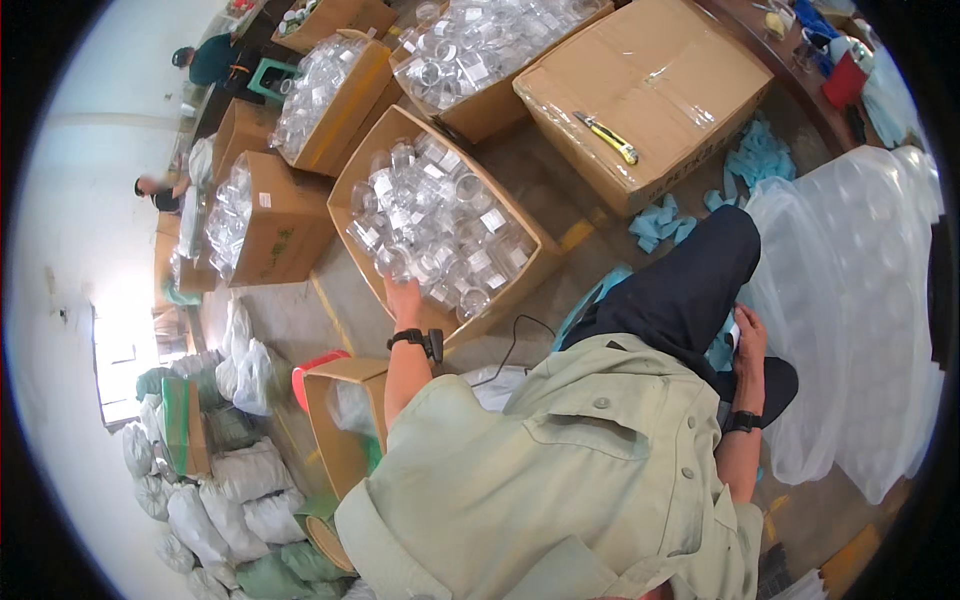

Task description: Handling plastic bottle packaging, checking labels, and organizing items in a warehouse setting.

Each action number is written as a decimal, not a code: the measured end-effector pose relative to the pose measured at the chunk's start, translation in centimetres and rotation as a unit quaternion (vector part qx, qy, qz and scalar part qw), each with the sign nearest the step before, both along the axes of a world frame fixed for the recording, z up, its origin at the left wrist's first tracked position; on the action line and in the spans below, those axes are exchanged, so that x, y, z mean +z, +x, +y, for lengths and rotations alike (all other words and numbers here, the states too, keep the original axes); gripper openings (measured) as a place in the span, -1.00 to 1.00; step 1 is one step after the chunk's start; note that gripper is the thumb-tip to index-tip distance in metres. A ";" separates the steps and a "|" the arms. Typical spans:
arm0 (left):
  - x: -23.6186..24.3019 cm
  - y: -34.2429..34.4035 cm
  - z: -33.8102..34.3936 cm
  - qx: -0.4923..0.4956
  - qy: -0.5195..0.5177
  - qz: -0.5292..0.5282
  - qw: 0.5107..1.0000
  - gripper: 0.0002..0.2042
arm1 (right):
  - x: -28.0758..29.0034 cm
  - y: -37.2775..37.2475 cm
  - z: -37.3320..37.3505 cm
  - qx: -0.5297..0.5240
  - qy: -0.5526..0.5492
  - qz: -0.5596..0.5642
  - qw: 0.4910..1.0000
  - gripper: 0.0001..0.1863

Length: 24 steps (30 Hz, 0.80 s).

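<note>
My left hand (pixel 404 303) reaches over the near left edge of an open cardboard box (pixel 500 296). Its fingers close on a clear plastic jar (pixel 394 264) at the corner of the heap, though the fingertips are partly hidden. Clear jars (pixel 440 210) with white labels fill this box, lying at all angles. Beside my bent knee, my right hand (pixel 749 338) has its fingers curled around something small and whitish, too hidden to name. Pale blue film strips (pixel 718 352) lie right by it.
A taped cardboard box (pixel 650 90) carries a yellow utility knife (pixel 607 138). More boxes of clear jars (pixel 330 95) stand beyond. Large clear plastic bags (pixel 840 300) lie on the right, stuffed sacks (pixel 240 480) at the left. Two people (pixel 212 62) are farther off.
</note>
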<state>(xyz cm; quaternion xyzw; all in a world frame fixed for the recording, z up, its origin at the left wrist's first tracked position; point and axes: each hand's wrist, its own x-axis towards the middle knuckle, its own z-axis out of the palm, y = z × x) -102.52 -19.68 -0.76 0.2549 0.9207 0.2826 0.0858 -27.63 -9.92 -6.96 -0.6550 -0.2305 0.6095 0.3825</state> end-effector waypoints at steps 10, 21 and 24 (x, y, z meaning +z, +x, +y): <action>-0.8 19.9 11.0 -0.289 0.044 -0.131 0.947 -0.32 | 4.3 0.1 -0.4 0.053 0.084 -0.127 0.987 -0.54; 7.2 52.9 21.5 -0.700 -0.062 -0.534 0.470 -0.37 | 12.6 -0.1 -0.9 0.038 0.152 -0.008 0.988 -0.53; 5.6 55.9 20.8 -0.681 -0.134 -0.571 0.439 -0.31 | 12.0 0.9 -2.2 -0.007 0.184 -0.006 0.983 -0.47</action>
